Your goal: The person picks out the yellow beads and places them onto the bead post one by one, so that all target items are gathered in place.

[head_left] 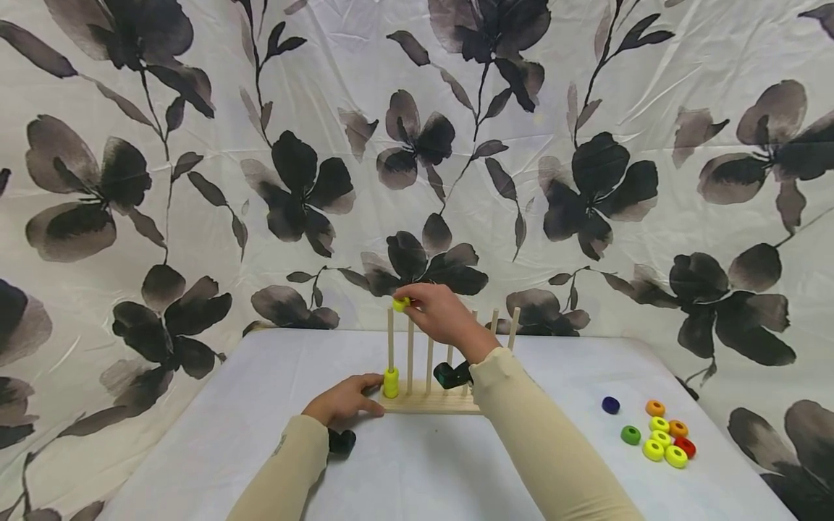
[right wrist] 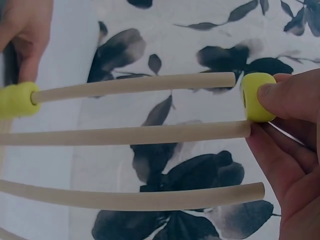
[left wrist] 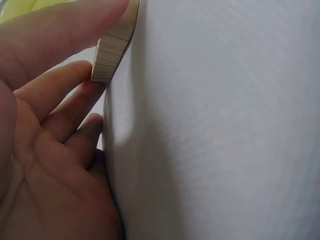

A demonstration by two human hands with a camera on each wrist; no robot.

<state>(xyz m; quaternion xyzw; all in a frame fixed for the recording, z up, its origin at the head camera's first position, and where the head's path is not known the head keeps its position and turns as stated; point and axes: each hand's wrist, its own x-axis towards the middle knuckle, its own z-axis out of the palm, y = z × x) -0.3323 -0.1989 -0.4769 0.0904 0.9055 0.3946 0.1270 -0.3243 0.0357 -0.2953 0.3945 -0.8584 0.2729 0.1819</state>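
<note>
Beige sleeves (head_left: 539, 434) are closest. The right hand (head_left: 438, 311) is pinching a yellow bead (head_left: 401, 305) right by the tip of the leftmost peg (head_left: 391, 340), above a yellow stack (head_left: 391, 384). The left hand (head_left: 342, 399) grips the left end of the wooden base (head_left: 430, 405); loose beads (head_left: 660, 425) sit off right.

Wooden base (head_left: 423, 405) partly hidden behind the right sleeve (head_left: 544, 434), yellow beads (right wrist: 17, 100) cropped in right wrist view
</note>
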